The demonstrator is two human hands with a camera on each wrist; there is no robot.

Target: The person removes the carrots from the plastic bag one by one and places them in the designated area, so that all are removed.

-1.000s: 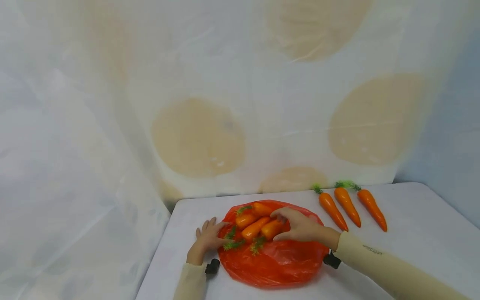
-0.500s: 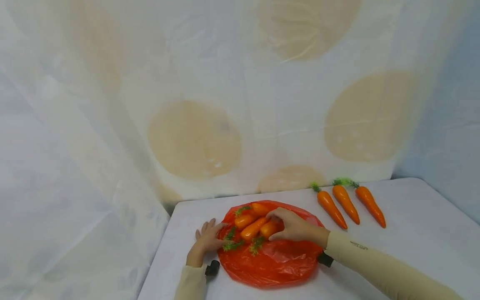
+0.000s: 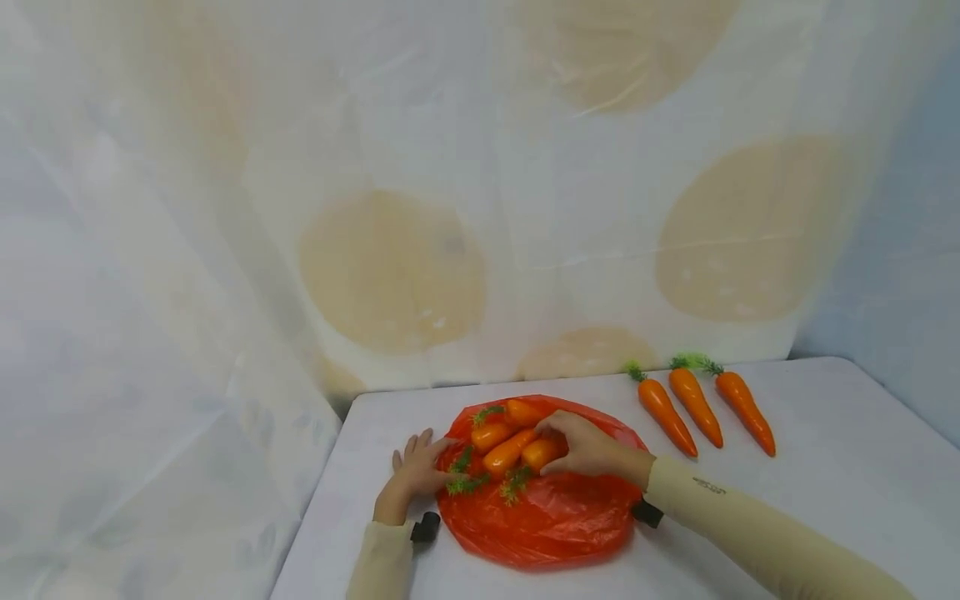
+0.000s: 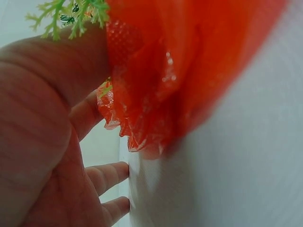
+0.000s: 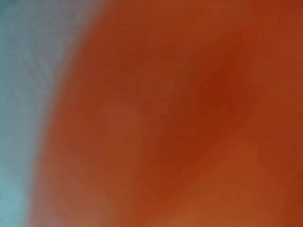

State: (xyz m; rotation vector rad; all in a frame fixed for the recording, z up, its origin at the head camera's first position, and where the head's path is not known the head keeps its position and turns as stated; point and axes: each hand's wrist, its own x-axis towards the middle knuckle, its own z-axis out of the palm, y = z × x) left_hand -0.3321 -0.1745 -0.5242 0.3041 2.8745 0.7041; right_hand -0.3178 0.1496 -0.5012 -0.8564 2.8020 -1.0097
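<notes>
Carrots (image 3: 507,451), four that I could count, lay bunched within the outline of a crumpled red plastic bag (image 3: 547,533) at the lower centre of my head view, leafy green tops (image 3: 467,485) showing at the left and below; whether they sat on the film or inside its mouth, I couldn't tell. The two hands were apart, one on either side of the bunch. The right hand (image 3: 588,447) had its thumb and fingers bent round the rightmost bagged carrot (image 3: 542,455); my right wrist feed gave me only an orange-red blur with a pale strip at left, so I couldn't check the grip there. The left hand (image 3: 422,468) lay at the bag's left edge with its fingers spread. On the left wrist feed I saw its thumb against the red film at upper left, a green sprig (image 4: 78,16) over it, and two fingertips meeting the white table (image 3: 813,425) lower down. Three more carrots (image 3: 696,408) lay side by side at the right of the head view, clear of the bag, tips toward the lower right.
</notes>
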